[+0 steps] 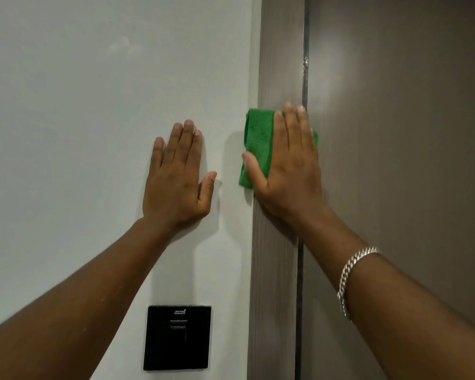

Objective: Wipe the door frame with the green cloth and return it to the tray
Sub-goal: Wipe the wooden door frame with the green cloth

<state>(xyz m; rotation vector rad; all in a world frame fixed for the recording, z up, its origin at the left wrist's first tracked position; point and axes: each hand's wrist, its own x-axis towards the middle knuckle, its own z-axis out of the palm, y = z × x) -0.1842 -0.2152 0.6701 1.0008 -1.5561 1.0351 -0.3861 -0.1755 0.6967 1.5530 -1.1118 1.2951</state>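
Mid-wipe: right hand (288, 165) pressed the green cloth (258, 141) flat on the door frame (274, 270); left hand (176, 176) splayed, empty, beside it; tray unseen, return pending.

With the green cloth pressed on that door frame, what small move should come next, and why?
Probably slide the right hand and the green cloth up or down along the door frame. The cloth sits flat under the palm, the left hand braces on the wall, and frame shows above and below.

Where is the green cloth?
In the head view, the cloth is right of centre, pressed flat on the door frame under the right hand.
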